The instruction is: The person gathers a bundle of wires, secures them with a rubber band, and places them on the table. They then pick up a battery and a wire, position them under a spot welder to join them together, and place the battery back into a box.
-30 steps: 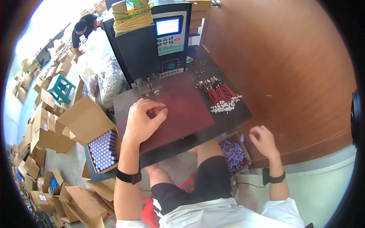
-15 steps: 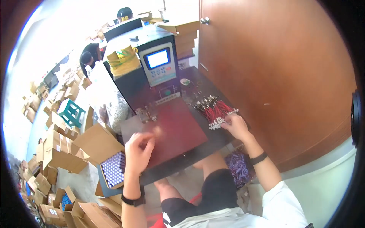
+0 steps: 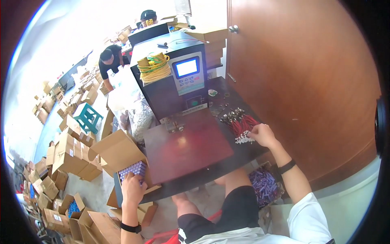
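Left hand (image 3: 133, 190) was down at the open carton (image 3: 115, 148) by the bench's (image 3: 195, 177) left edge, fingers half curled over the purple cylindrical cells (image 3: 132, 168) packed upright in it; couldn't tell if one was gripped. Right hand (image 3: 263, 135) was over on the bench's right side, at the white connectors (image 3: 243, 139) of the red-and-black leads (image 3: 243, 124). Those fingers were bent, tips near together; couldn't tell if a lead was pinched. Red mat (image 3: 191, 152) lay between the hands, in front of the machine (image 3: 158, 97) with the lit screen (image 3: 187, 68). More purple cells (image 3: 264, 183) sat in a box low right.
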The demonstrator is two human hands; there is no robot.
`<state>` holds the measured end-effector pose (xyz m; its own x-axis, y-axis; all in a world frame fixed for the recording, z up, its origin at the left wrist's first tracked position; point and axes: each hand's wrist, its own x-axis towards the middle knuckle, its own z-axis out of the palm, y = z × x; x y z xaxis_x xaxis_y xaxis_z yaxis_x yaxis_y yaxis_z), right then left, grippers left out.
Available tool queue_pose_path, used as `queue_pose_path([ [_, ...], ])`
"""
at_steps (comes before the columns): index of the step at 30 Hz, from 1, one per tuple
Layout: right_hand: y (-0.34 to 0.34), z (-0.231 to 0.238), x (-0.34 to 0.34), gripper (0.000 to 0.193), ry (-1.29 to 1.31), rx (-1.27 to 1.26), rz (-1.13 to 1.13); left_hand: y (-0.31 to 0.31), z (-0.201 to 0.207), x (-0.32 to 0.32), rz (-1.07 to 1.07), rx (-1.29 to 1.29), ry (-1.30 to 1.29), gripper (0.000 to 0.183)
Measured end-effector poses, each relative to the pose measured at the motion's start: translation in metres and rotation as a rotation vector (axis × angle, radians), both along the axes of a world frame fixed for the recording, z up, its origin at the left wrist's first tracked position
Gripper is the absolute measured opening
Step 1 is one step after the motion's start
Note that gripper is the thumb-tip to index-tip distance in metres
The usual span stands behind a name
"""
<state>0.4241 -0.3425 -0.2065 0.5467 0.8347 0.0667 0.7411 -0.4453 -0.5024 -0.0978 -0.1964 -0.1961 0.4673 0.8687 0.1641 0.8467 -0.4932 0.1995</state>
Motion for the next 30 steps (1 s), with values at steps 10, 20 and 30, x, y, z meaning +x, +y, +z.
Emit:
queue_pose_path([
  [10, -0.009, 0.022, 0.028, 0.016, -0.039, -0.080, 0.167, 0.008, -0.014, 0.013, 0.046, 0.100, 0.334, 0.010],
  [20, -0.021, 0.039, 0.034, 0.022, -0.071, -0.164, 0.126, 0.010, 0.047, 0.026, 0.101, 0.132, 0.004, 0.016],
  [30, -0.041, 0.092, 0.034, 0.019, 0.029, 0.116, 0.027, 0.009, 0.066, 0.126, -0.228, 0.088, -0.514, 0.018],
])
